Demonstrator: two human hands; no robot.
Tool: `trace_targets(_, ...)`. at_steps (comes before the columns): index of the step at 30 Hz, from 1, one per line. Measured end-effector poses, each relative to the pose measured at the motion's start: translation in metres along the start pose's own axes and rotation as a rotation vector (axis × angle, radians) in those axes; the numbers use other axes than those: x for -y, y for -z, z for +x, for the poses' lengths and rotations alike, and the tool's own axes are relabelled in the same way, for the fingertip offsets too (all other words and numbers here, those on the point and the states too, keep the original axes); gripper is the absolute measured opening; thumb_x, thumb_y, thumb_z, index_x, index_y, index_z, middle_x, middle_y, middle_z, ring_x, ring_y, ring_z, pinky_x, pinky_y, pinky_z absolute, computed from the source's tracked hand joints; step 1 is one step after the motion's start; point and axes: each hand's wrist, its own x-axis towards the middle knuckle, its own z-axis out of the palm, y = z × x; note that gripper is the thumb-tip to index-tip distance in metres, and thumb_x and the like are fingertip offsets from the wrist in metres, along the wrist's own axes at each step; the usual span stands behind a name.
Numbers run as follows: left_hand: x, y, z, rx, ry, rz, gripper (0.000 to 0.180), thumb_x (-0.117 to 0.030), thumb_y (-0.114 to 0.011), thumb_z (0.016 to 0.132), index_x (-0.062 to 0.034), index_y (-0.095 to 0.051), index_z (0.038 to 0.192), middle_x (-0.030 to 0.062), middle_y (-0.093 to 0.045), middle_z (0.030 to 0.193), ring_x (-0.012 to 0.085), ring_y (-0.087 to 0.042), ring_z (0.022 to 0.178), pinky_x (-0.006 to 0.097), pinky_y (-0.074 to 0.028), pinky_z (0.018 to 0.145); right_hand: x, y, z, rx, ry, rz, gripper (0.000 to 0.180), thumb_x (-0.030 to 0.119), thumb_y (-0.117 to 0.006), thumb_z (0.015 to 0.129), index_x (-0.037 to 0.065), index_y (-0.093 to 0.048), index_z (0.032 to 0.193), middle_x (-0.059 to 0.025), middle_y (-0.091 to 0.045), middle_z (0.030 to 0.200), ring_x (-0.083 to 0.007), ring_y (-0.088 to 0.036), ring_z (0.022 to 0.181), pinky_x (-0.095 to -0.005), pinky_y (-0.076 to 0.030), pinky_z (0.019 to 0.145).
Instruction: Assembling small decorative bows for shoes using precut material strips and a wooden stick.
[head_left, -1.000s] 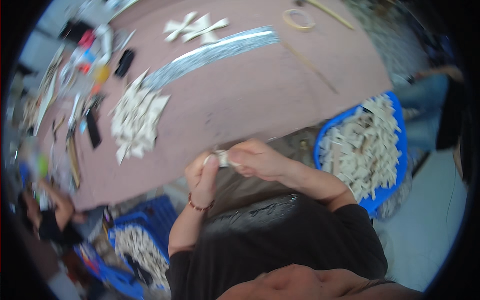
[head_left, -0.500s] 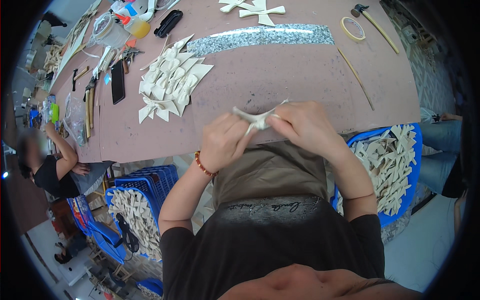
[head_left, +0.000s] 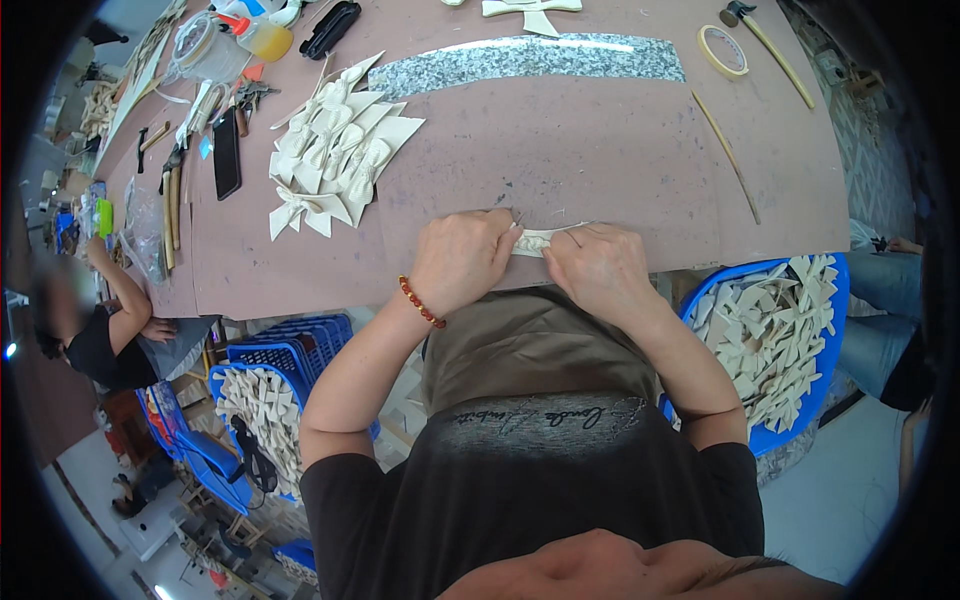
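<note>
Close to the table's front edge, a cream bow (head_left: 532, 242) of leather-like material is stretched between my two hands. Its middle part, gathered and creased, shows in the gap; the hands cover both ends. My left hand (head_left: 460, 250), with a beaded bracelet at the wrist, is closed around one end. Around the other end, my right hand (head_left: 602, 262) is closed with knuckles up. A heap of similar cream bows (head_left: 345, 150) lies on the table to the left. Another bow shape (head_left: 535, 12) is partly cut off at the top.
Across the table (head_left: 600, 150) lie a speckled grey strip (head_left: 530, 60), a tape roll (head_left: 722, 50), a hammer (head_left: 775, 55), a thin stick (head_left: 727, 155) and a phone (head_left: 227, 155). Blue baskets of cream pieces flank me, one (head_left: 842, 310) at right. A co-worker (head_left: 110, 335) sits left.
My hands have turned knuckles up and come down near the table edge. The bow, curved and pinched before, is now pulled straighter between them. The view has shifted slightly.
</note>
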Motion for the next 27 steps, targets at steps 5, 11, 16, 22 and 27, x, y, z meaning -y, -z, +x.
trace_targets(5, 0.001, 0.004, -0.007, 0.016, 0.007, -0.058, 0.025, -0.023, -0.057, 0.09, -0.0049, -0.056, 0.072, 0.0137, -0.061, 0.069, 0.0349, -0.06, 0.061, 0.044, -0.046, 0.054, -0.007, 0.008, -0.003, 0.005, 0.066, 0.03, 0.017, 0.02, -0.068, 0.076, 0.008, -0.058, 0.069, -0.0087, -0.061, 0.063, -0.0269, -0.061, 0.06, -0.0391, -0.05, 0.058)
trace_targets(11, -0.009, -0.001, -0.012, -0.011, 0.052, 0.025, 0.023, -0.023, -0.056, 0.091, -0.005, -0.055, 0.076, 0.014, -0.061, 0.07, 0.0347, -0.061, 0.064, 0.045, -0.047, 0.056, 0.002, 0.018, 0.01, 0.1, -0.111, 0.056, 0.015, 0.017, -0.071, 0.072, 0.008, -0.058, 0.073, -0.0063, -0.061, 0.075, -0.0236, -0.062, 0.07, -0.0375, -0.049, 0.06)
trace_targets(16, -0.003, 0.003, -0.012, 0.019, 0.012, -0.048, 0.022, -0.021, -0.053, 0.092, -0.0046, -0.055, 0.078, 0.0155, -0.061, 0.071, 0.0365, -0.061, 0.067, 0.046, -0.047, 0.058, 0.017, -0.008, 0.014, -0.232, 0.022, 0.268, 0.022, 0.013, -0.075, 0.067, 0.009, -0.06, 0.081, -0.0033, -0.058, 0.087, -0.0222, -0.058, 0.078, -0.0361, -0.048, 0.063)
trace_targets(22, 0.001, 0.004, -0.01, 0.056, -0.023, -0.032, 0.022, -0.021, -0.052, 0.092, -0.0039, -0.056, 0.079, 0.0159, -0.063, 0.071, 0.0352, -0.063, 0.065, 0.045, -0.049, 0.059, 0.006, -0.018, 0.018, -0.227, 0.123, 0.239, 0.019, 0.012, -0.074, 0.067, 0.009, -0.059, 0.08, -0.0015, -0.057, 0.08, -0.0208, -0.057, 0.076, -0.0335, -0.048, 0.066)
trace_targets(27, -0.002, 0.005, -0.015, 0.026, 0.042, -0.048, 0.024, -0.021, -0.053, 0.091, -0.0043, -0.056, 0.075, 0.0155, -0.062, 0.07, 0.035, -0.062, 0.064, 0.045, -0.049, 0.057, -0.002, -0.013, 0.026, -0.153, 0.233, 0.289, 0.015, 0.009, -0.069, 0.07, 0.008, -0.055, 0.076, -0.0038, -0.054, 0.074, -0.0219, -0.057, 0.071, -0.0349, -0.048, 0.06)
